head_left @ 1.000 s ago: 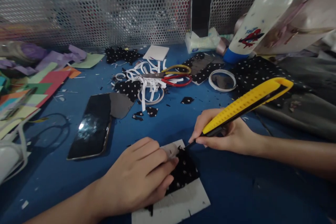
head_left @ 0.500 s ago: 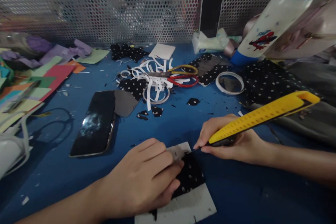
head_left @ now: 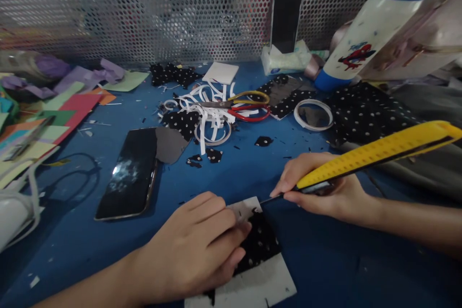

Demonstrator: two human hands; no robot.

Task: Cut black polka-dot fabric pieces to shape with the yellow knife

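My right hand (head_left: pixel 330 192) grips a yellow utility knife (head_left: pixel 375 154), its handle pointing up to the right. The thin blade reaches down-left to the upper corner of a white card (head_left: pixel 267 276). On that card lies a piece of black fabric with white dots (head_left: pixel 262 238). My left hand (head_left: pixel 197 240) presses down on the fabric and card with its fingers curled together. A greyish part shows at the card's top beside my left fingers, and the fingertips' undersides are hidden.
A phone (head_left: pixel 128 173) lies left of centre. Scissors (head_left: pixel 249 106) rest on white strips (head_left: pixel 212 120). A tape roll (head_left: pixel 313 115), dotted fabric (head_left: pixel 364 110) and a bottle (head_left: pixel 368 33) stand or lie right. Coloured papers (head_left: pixel 77 110) lie left; another phone (head_left: pixel 286 18) stands behind.
My right hand and the knife have shifted slightly right and up, the blade showing longer beside the card's corner. My left hand stays pressed on the fabric.
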